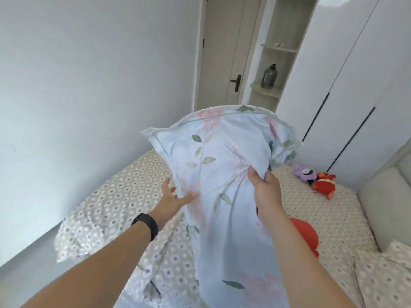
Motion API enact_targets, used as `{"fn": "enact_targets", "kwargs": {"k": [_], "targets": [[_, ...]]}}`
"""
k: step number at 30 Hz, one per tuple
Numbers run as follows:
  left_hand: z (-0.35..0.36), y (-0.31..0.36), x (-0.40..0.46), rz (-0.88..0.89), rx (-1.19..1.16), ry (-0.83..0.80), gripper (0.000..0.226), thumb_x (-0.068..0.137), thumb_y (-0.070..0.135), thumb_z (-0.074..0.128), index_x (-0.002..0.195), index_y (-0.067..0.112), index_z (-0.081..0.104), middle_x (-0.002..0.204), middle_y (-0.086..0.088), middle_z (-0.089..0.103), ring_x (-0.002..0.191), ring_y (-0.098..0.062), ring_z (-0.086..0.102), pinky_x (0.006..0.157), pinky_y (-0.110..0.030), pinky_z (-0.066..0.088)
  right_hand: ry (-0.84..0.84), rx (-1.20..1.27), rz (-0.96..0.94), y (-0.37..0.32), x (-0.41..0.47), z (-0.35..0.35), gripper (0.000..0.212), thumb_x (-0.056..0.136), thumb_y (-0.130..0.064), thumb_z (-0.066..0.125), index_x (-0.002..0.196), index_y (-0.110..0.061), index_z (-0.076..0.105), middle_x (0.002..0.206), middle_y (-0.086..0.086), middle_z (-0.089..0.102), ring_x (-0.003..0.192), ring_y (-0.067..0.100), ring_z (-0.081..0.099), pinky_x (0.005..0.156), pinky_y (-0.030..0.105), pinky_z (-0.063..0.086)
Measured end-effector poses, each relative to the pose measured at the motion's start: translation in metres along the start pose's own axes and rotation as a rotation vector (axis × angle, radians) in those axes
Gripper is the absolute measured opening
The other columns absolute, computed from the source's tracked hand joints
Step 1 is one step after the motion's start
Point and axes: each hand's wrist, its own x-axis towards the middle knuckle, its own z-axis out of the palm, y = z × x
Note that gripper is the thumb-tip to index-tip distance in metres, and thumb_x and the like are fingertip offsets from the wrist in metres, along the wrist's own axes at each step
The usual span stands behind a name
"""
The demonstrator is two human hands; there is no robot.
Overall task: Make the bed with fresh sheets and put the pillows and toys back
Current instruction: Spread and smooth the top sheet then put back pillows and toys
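A pale blue pillow [222, 165] with a pink and green flower print is held up in the air over the bed. My right hand [263, 185] is shut on a bunch of its cover near the right side. My left hand [173, 196] is open, fingers spread, touching the pillow's left edge. The bed [124, 192] below carries a beige sheet with a diamond pattern. A purple plush toy [305, 173] and a red plush toy [323, 183] lie at the far right of the bed. Another red toy [308, 235] shows partly behind my right forearm.
A rumpled beige patterned cover [89, 227] hangs off the bed's left side. A grey headboard cushion [387, 201] lines the right. White wardrobe doors [347, 90], a shelf niche with a dark bottle [269, 76] and a closed door [229, 52] stand behind.
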Motion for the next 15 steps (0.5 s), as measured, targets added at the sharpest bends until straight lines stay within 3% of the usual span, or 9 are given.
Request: {"fn": "enact_targets", "kwargs": {"k": [3, 6, 9, 11, 13, 15], "targets": [[-0.099, -0.022, -0.020, -0.008, -0.076, 0.025, 0.139, 0.061, 0.059, 0.089, 0.158, 0.036, -0.007, 0.163, 0.001, 0.024, 0.146, -0.021, 0.033, 0.113, -0.041, 0.034, -0.064, 0.109, 0.059, 0.003, -0.027, 0.085, 0.011, 0.098, -0.026, 0.065, 0.108, -0.025, 0.071, 0.104, -0.013, 0.076, 0.106, 0.010, 0.070, 0.094, 0.029, 0.052], [-0.185, -0.032, -0.048, 0.019, -0.156, 0.033, 0.133, 0.057, 0.057, 0.090, 0.155, 0.042, 0.002, 0.153, 0.007, 0.043, 0.136, -0.011, 0.047, 0.104, -0.030, 0.045, -0.128, 0.241, 0.144, 0.010, -0.046, 0.160, 0.030, 0.094, -0.031, 0.069, 0.119, -0.015, 0.070, 0.113, 0.002, 0.076, 0.112, 0.023, 0.069, 0.104, 0.043, 0.050], [-0.272, -0.023, -0.071, 0.052, -0.184, 0.130, 0.105, 0.065, 0.054, 0.089, 0.150, 0.030, 0.033, 0.140, 0.007, 0.059, 0.122, -0.010, 0.061, 0.096, -0.030, 0.052, -0.207, 0.283, 0.210, 0.014, -0.066, 0.247, 0.047, 0.083, -0.040, 0.074, 0.121, -0.012, 0.070, 0.117, 0.008, 0.074, 0.113, 0.027, 0.068, 0.107, 0.051, 0.048], [-0.312, -0.008, -0.082, 0.062, -0.208, 0.171, 0.074, 0.072, 0.052, 0.085, 0.133, 0.019, 0.058, 0.125, -0.003, 0.070, 0.109, -0.021, 0.070, 0.094, -0.041, 0.054, -0.225, 0.203, 0.177, 0.023, -0.075, 0.296, 0.040, 0.088, -0.043, 0.073, 0.119, -0.018, 0.071, 0.115, 0.001, 0.075, 0.113, 0.020, 0.068, 0.107, 0.048, 0.048], [-0.343, 0.007, -0.086, 0.055, -0.209, 0.257, 0.039, 0.086, 0.043, 0.074, 0.111, 0.013, 0.069, 0.100, -0.005, 0.078, 0.093, -0.029, 0.074, 0.082, -0.042, 0.058, -0.286, 0.068, 0.150, 0.037, -0.083, 0.339, 0.048, 0.089, -0.056, 0.069, 0.124, -0.023, 0.070, 0.117, -0.008, 0.074, 0.114, 0.014, 0.067, 0.106, 0.045, 0.049], [-0.378, 0.020, -0.081, 0.040, -0.270, 0.333, 0.041, 0.091, 0.044, 0.068, 0.113, 0.010, 0.071, 0.102, -0.010, 0.077, 0.098, -0.035, 0.073, 0.083, -0.046, 0.058, -0.431, -0.012, 0.196, 0.052, -0.089, 0.374, 0.073, 0.078, -0.072, 0.069, 0.137, -0.030, 0.060, 0.127, -0.015, 0.068, 0.121, 0.011, 0.063, 0.109, 0.044, 0.047]]}}
